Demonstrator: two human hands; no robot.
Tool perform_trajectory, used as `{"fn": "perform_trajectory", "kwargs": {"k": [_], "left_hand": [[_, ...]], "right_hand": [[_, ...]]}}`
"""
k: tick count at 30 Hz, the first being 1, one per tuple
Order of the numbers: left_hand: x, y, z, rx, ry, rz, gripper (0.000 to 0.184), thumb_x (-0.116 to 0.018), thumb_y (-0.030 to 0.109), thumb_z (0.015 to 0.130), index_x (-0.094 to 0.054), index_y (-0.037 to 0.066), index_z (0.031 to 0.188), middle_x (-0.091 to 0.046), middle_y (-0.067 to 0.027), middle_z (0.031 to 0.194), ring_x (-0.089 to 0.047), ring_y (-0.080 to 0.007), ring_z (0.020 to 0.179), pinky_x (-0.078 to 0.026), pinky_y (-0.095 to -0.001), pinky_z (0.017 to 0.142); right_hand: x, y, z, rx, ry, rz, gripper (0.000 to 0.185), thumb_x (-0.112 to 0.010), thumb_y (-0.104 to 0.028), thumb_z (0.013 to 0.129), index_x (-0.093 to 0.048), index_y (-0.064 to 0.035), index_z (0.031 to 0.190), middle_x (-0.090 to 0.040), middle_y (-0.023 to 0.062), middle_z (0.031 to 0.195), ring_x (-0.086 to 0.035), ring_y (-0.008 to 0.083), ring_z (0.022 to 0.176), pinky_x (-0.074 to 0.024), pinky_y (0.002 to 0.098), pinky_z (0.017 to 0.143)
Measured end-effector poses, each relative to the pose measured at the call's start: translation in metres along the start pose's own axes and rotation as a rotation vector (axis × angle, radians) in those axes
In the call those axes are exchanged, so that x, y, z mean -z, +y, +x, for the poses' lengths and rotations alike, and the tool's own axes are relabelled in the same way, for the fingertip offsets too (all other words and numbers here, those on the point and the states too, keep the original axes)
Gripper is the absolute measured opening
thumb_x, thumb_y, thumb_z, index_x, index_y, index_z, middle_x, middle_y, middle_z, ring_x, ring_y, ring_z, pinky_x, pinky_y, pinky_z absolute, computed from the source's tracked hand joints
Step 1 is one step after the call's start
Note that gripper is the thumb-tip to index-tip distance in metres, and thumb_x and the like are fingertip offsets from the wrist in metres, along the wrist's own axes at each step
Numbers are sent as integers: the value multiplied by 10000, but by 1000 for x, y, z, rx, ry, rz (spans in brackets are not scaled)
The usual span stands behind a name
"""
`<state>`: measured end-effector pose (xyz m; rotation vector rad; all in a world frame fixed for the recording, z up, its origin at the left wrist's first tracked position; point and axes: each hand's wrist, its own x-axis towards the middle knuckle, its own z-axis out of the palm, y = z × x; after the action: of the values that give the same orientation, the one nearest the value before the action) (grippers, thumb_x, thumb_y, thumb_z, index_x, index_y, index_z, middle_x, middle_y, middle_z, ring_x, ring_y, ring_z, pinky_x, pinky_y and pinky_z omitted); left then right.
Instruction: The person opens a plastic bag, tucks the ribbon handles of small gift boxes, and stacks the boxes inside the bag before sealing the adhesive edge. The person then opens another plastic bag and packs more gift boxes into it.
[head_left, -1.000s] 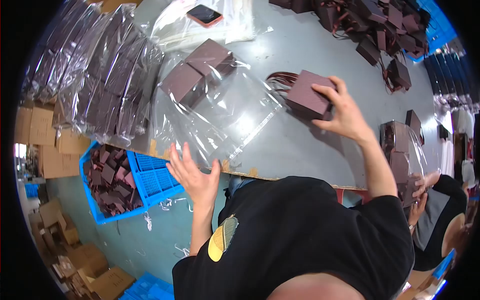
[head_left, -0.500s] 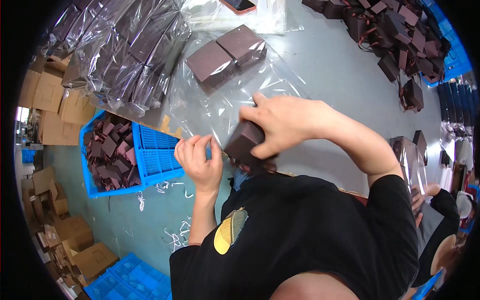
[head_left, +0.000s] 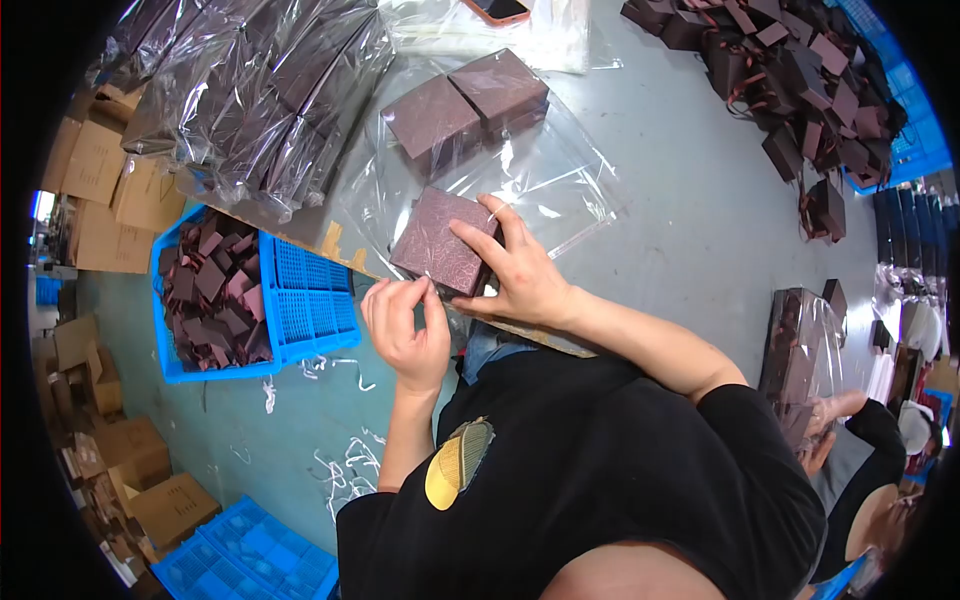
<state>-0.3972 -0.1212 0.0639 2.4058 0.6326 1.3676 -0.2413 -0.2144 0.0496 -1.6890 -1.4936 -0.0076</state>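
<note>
A dark maroon box (head_left: 435, 238) with a faintly patterned top lies at the mouth of a clear plastic bag (head_left: 575, 185), near the table's front edge. My right hand (head_left: 527, 275) grips it, fingers over the top and thumb on the near side. Pinched between the thumb and finger of my left hand (head_left: 405, 335) is the bag's edge, just beside the box's near corner. Farther inside the bag sit two more maroon boxes, a left box (head_left: 432, 118) and a right box (head_left: 502, 85), side by side.
Wrapped boxes (head_left: 250, 100) are stacked at upper left. Loose boxes with ribbons (head_left: 800, 80) pile up at upper right. A blue crate (head_left: 215, 375) of small boxes stands below the table's left edge. A phone (head_left: 498, 10) lies at the back. Another person's hand (head_left: 825, 420) touches a wrapped pack at right.
My right hand has brought the box forward and left, from the table edge to the bag's mouth. My left hand keeps its pinch nearly in place.
</note>
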Motion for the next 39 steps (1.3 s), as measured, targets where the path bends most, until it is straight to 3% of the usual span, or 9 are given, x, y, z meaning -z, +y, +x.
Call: {"fn": "perform_trajectory", "kwargs": {"k": [6,9,10,13,14,21,24,34,39], "left_hand": [[-1,-6,-21,19,4,40,219,-754,-38,758,-650,10,945,-628,-100,911,-585,-274,885,-465,-404,831],[-16,-1,-36,464,205,-38,223,-762,-15,767,-639,-2,952,-608,-95,933,-550,-247,895,-445,-393,818],[-19,-9,-46,530,186,-30,133,-734,29,844,-624,-3,914,-581,-36,824,-508,-152,755,-433,-325,696],[-10,-26,-62,844,-130,-322,95,-683,55,898,-614,-1,865,-514,30,674,-411,-68,594,-361,-274,536],[-11,-25,-66,764,-145,-350,146,-651,86,941,-602,-3,837,-486,63,621,-374,-16,545,-305,-238,470],[-6,2,-63,846,-197,-631,126,-654,94,963,-610,36,861,-551,54,696,-455,-9,596,-348,-185,535],[-3,11,-55,846,-254,-689,122,-663,86,956,-614,33,858,-564,45,692,-481,-20,593,-368,-189,535],[-12,7,-73,760,-360,-535,140,-721,82,878,-637,-7,811,-555,14,622,-439,-47,553,-367,-238,504],[5,14,-38,698,-372,-290,168,-741,83,870,-592,16,830,-551,37,657,-428,-26,558,-352,-219,499]], "right_hand": [[-8,22,21,42,-70,82,894,-914,-348,607,-531,-159,1392,-363,238,1461,-443,445,1300,-447,491,1034],[-8,25,30,103,-38,96,896,-918,-346,597,-540,-165,1389,-364,227,1465,-445,440,1299,-441,482,1047],[-7,24,31,94,-44,96,894,-919,-339,592,-544,-167,1386,-363,224,1465,-446,438,1297,-439,481,1051],[-4,17,34,58,-65,93,889,-921,-314,582,-552,-173,1378,-362,217,1463,-452,433,1290,-434,481,1057],[-4,11,34,41,-69,89,887,-920,-305,580,-552,-174,1377,-362,215,1461,-454,432,1286,-434,482,1056],[-17,4,41,-34,-23,59,895,-913,-287,558,-549,-158,1365,-378,233,1429,-487,451,1217,-449,507,1001],[-27,4,35,71,72,19,918,-916,-270,529,-550,-162,1364,-388,229,1410,-485,440,1213,-450,502,993],[-43,2,29,-64,130,-114,949,-910,-268,524,-524,-169,1385,-378,250,1416,-473,442,1201,-448,501,973],[-10,7,29,-30,-89,29,885,-872,-241,631,-491,-186,1428,-371,297,1443,-502,463,1197,-456,507,1000]]}}
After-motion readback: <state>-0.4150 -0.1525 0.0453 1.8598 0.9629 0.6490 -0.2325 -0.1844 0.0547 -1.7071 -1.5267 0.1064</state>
